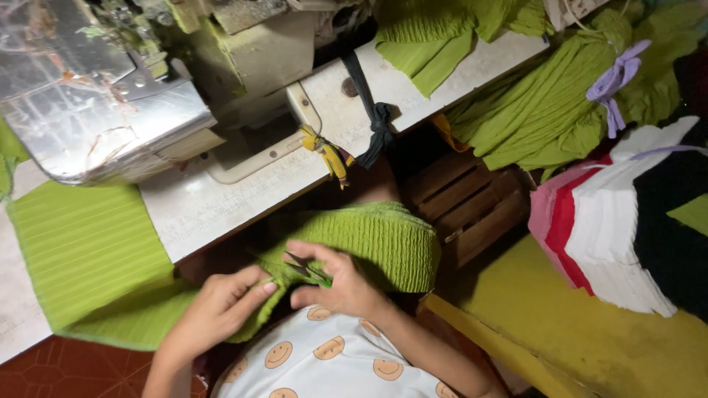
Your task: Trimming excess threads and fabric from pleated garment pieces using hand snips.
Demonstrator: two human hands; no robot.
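A piece of ribbed green fabric (pixel 376 239) lies across my lap, below the edge of the sewing table (pixel 221 206). My left hand (pixel 221 306) pinches the fabric's near edge between fingers and thumb. My right hand (pixel 332 280) is closed on small thread snips (pixel 306 267), whose dark blades point left toward the pinched edge. A flat green fabric panel (pixel 81 250) hangs from the table at the left and runs down to my left hand.
A sewing machine (pixel 110 110) stands on the table at the upper left. More green fabric (pixel 546 103), tied with a lilac strip, is heaped at the upper right. Stacked pink, red, white and black fabric (pixel 619 228) rests on a yellow surface (pixel 590 332). A wooden crate (pixel 464 199) sits under the table.
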